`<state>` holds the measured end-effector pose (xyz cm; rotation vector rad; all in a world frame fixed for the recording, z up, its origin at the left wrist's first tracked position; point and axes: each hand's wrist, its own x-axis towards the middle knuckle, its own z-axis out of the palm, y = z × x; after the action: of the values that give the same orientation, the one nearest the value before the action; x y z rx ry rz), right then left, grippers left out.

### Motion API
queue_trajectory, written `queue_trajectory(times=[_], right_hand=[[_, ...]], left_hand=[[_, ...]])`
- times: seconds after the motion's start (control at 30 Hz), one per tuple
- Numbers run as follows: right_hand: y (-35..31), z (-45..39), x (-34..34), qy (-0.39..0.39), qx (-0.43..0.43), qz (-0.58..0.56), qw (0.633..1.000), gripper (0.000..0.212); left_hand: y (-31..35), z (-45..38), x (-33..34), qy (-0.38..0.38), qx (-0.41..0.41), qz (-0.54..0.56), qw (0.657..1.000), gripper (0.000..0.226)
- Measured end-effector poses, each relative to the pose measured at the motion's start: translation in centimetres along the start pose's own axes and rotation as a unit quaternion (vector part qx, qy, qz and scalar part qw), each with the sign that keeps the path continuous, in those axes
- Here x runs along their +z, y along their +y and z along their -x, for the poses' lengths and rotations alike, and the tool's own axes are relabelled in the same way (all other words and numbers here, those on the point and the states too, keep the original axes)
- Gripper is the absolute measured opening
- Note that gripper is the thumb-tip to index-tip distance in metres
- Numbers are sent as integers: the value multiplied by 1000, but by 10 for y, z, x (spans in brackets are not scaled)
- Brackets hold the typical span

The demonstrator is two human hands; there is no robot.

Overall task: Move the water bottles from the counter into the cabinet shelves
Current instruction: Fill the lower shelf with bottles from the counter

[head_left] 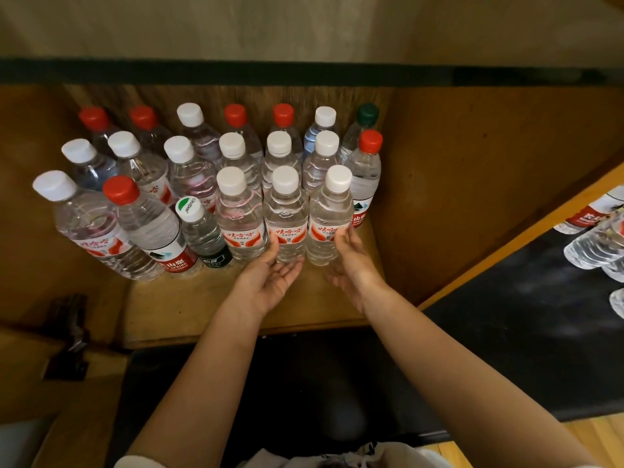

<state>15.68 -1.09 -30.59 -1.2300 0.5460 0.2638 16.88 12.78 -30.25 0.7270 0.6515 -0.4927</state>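
Both hands rest at the front row of bottles on the cabinet shelf [189,309]. The left hand [270,278], fingers spread wide, touches the middle white-capped bottle [287,217]. The right hand [347,261], fingers loosely spread, touches the white-capped bottle just right of it [329,221].

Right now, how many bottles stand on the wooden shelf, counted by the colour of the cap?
White cap: 12
Red cap: 6
Dark green cap: 1
White cap with green mark: 1
Total: 20

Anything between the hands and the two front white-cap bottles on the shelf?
Nothing visible. The left hand and right hand are open at the bases of the two front-row bottles; the shelf in front is bare.
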Motion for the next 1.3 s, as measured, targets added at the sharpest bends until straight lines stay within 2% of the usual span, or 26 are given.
queue_trajectory(times=[0.23, 0.4, 0.5, 0.57, 0.67, 0.8, 0.93, 1.07, 1.17, 1.3], right_hand=[[0, -3, 7, -5, -24, -40, 999, 56], [-1, 1, 0, -12, -12, -51, 999, 54], [-2, 10, -12, -25, 6, -34, 999, 61], [2, 21, -26, -38, 21, 7, 999, 61], [8, 44, -56, -90, 45, 97, 990, 44], [21, 71, -116, -152, 60, 204, 965, 32], [23, 92, -191, -106, 43, 222, 968, 21], [16, 108, -270, -3, 36, 178, 983, 19], [6, 113, -317, 71, 25, 147, 986, 20], [-17, 101, -358, 116, 5, 129, 985, 22]], left_hand=[[3, 3, 5, -5, 21, 15, 1000, 28], [-4, 5, 3, -8, 35, 1, 999, 46], [-15, 11, 3, 1, 31, -35, 999, 49], [-28, 15, 3, 16, 18, -80, 996, 47], [-55, 25, 4, 44, 11, -203, 978, 36], [-103, 42, 18, 37, 34, -427, 903, 21], [-156, 47, 49, -39, 30, -547, 836, 18], [-205, 36, 95, -99, 13, -609, 787, 18], [-230, 23, 129, -113, 21, -617, 779, 18], [-237, -3, 176, -87, 86, -581, 804, 37]])
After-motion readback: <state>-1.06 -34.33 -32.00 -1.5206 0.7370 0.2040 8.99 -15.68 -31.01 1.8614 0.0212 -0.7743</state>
